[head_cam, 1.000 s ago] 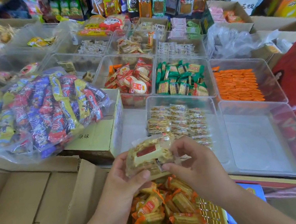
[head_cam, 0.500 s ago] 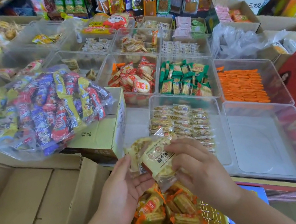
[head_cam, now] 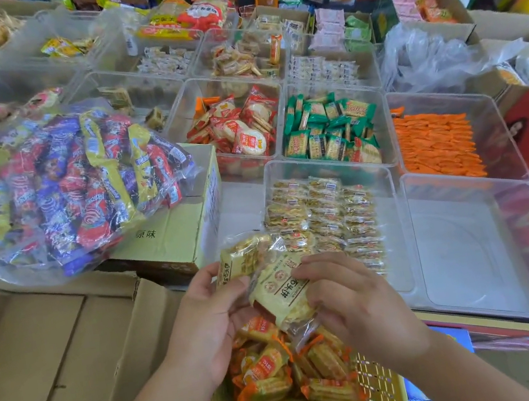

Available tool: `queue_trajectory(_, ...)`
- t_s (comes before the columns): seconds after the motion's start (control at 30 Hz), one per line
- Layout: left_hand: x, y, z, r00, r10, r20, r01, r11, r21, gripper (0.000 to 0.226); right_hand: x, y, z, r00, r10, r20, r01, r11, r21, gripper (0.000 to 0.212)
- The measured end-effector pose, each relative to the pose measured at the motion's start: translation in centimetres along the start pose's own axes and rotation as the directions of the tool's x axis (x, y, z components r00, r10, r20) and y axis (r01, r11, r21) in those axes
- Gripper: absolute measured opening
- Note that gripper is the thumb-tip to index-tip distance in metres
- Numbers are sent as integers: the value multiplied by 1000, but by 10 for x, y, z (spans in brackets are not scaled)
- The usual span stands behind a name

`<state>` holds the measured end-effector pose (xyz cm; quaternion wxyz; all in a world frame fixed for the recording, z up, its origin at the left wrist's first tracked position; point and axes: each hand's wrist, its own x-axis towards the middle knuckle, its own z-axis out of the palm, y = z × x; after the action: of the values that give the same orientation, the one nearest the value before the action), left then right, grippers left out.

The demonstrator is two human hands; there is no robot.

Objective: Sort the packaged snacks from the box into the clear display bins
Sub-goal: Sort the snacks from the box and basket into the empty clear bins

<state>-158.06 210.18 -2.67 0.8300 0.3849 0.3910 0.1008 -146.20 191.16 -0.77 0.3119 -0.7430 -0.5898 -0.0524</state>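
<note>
Both hands hold pale yellow biscuit packets above a yellow basket (head_cam: 380,393) of orange-wrapped snacks. My left hand (head_cam: 205,317) grips one packet (head_cam: 238,261) by its lower end. My right hand (head_cam: 351,301) pinches a second, larger packet (head_cam: 281,294) with printed characters, turned face up. Just beyond the hands stands a clear bin (head_cam: 399,248) with rows of similar small biscuit packets (head_cam: 321,215). To its right an empty clear bin (head_cam: 493,250) sits at the table's near edge.
A big clear bag of colourful bars (head_cam: 63,187) lies on a yellow carton (head_cam: 171,235) at left. Open cardboard box flaps (head_cam: 55,354) fill the lower left. Further bins hold red-white crackers (head_cam: 238,128), green packets (head_cam: 328,131) and orange sticks (head_cam: 434,145).
The single bundle held a second ago has been turned over and split: the right hand now holds one packet face up while the left hand keeps another. The view has shifted slightly closer.
</note>
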Motion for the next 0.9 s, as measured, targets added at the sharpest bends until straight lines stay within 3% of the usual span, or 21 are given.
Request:
queue_trajectory(0.1,6,2,-2,999,27,40,-30,996,79,37,2,6,1,1000,-28,6,28,1000,-11,6)
queue_trajectory(0.27,14,3,-3,996,70,60,-82,971,225,47,5,12,0,999,-44,22,45,999,-15,16)
queue_trajectory(0.6,21,8,-13,985,27,171,-54,986,157,40,2,17,-3,997,-69,22,69,998,14,1)
queue_trajectory(0.9,27,16,-20,986,-17,167,12,999,32,41,14,14,-12,1000,6,-6,-5,996,94,23)
